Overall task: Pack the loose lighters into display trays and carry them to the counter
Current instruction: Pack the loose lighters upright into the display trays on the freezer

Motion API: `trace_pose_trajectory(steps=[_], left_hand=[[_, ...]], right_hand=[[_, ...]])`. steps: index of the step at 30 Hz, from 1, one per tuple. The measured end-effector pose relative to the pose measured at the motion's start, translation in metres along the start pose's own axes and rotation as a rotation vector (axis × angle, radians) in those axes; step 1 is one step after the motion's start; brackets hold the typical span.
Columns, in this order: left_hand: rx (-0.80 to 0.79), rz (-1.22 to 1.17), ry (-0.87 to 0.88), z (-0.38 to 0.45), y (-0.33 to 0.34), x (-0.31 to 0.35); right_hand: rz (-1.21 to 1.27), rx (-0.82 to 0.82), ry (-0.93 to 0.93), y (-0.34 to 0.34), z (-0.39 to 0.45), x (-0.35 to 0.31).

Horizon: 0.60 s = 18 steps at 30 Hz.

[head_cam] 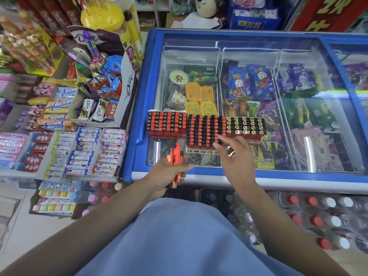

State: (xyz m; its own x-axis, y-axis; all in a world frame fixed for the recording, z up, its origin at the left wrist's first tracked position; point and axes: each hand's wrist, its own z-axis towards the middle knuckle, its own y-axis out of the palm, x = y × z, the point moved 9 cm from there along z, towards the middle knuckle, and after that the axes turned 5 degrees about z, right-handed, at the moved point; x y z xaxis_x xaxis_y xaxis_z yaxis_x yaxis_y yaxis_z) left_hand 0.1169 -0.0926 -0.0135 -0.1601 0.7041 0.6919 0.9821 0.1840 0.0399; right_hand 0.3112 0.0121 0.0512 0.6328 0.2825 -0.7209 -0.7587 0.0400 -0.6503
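Observation:
Three display trays of red lighters stand side by side on the glass lid of a blue freezer (pixel 139 108): a left tray (pixel 166 124), a middle tray (pixel 203 132) and a right tray (pixel 246 126) with gold-topped lighters. My left hand (pixel 169 176) grips a bunch of loose red lighters (pixel 176 158) in front of the trays, over the freezer's front edge. My right hand (pixel 237 156) hovers with fingers spread and relaxed, its fingertips at the front right corner of the middle tray, holding nothing.
Candy and gum boxes (pixel 85 152) fill the shelf on the left, with a Dove chocolate box (pixel 103 108) beside the freezer. Ice cream packs lie under the glass. Bottled drinks (pixel 310 216) stand on the floor below the freezer front.

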Motion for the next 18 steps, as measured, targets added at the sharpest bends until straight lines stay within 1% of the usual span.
trace_pose_trajectory(steps=[2,3,4,5,6,8,11,13,14,15,16,18], left_hand=[[-0.004,0.122,0.033,-0.001,0.002,0.002],[-0.01,0.177,0.05,-0.002,0.004,0.004],[-0.019,0.216,0.063,-0.003,0.007,0.005],[-0.029,0.238,0.072,-0.004,0.01,0.006],[-0.038,0.243,0.079,-0.005,0.012,0.007],[-0.042,0.215,0.086,-0.007,0.012,0.009],[-0.029,0.107,0.029,-0.007,0.002,0.005],[-0.024,0.045,-0.015,-0.007,-0.006,-0.001],[-0.026,0.011,-0.028,-0.007,-0.009,-0.004],[-0.024,-0.034,-0.041,-0.007,-0.011,-0.007],[-0.013,-0.088,-0.055,-0.007,-0.013,-0.01],[0.029,-0.185,-0.086,-0.008,-0.02,-0.015]], right_hand=[[0.279,-0.288,0.226,0.026,-0.003,-0.022],[0.336,-0.431,0.324,0.041,-0.009,-0.03],[0.338,-0.532,0.368,0.053,-0.013,-0.038],[0.31,-0.591,0.378,0.062,-0.016,-0.044],[0.284,-0.614,0.386,0.067,-0.017,-0.046],[0.334,-0.598,0.464,0.073,-0.017,-0.042],[0.684,-0.507,0.662,0.072,-0.019,-0.037],[0.833,-0.379,0.722,0.063,-0.012,-0.03],[0.819,-0.311,0.695,0.056,-0.006,-0.024],[0.734,-0.261,0.63,0.049,0.001,-0.019],[0.597,-0.245,0.542,0.043,0.007,-0.016],[0.293,-0.305,0.333,0.042,0.015,-0.019]])
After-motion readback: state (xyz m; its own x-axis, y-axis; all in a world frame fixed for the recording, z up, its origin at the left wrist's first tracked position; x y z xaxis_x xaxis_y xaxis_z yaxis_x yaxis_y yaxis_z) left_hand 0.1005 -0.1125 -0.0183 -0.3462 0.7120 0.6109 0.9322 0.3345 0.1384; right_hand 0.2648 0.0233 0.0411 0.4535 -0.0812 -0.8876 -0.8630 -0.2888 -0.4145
